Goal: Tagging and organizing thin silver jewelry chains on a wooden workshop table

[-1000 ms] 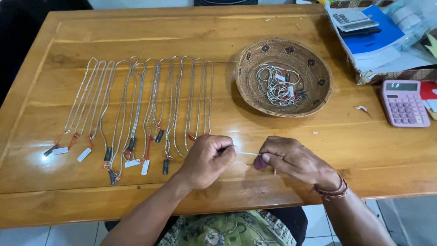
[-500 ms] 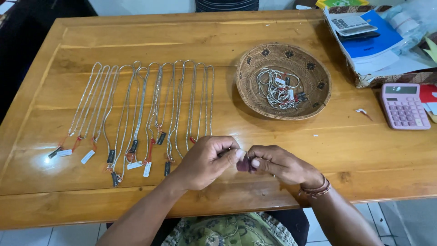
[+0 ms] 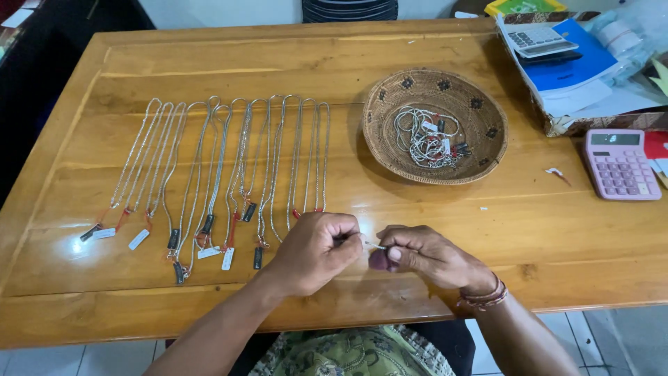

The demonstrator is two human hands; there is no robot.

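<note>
My left hand (image 3: 316,252) and my right hand (image 3: 421,255) are close together near the front edge of the wooden table (image 3: 417,202). Both pinch a thin silver chain (image 3: 374,244) stretched in the short gap between them. My right fingers also press a small dark cloth (image 3: 378,260) against the chain. Just left of my left hand, several silver necklaces (image 3: 223,174) with tags lie side by side in a row.
A round woven basket (image 3: 480,150) holding a tangle of chains (image 3: 426,141) stands at the back right. A pink calculator (image 3: 620,164) lies at the right edge. Behind it is a box with a blue folder (image 3: 574,59) and a grey calculator (image 3: 539,36).
My hands came together half a second ago and have now drawn slightly apart again, showing a short length of chain between them. The view has shifted down a little.
</note>
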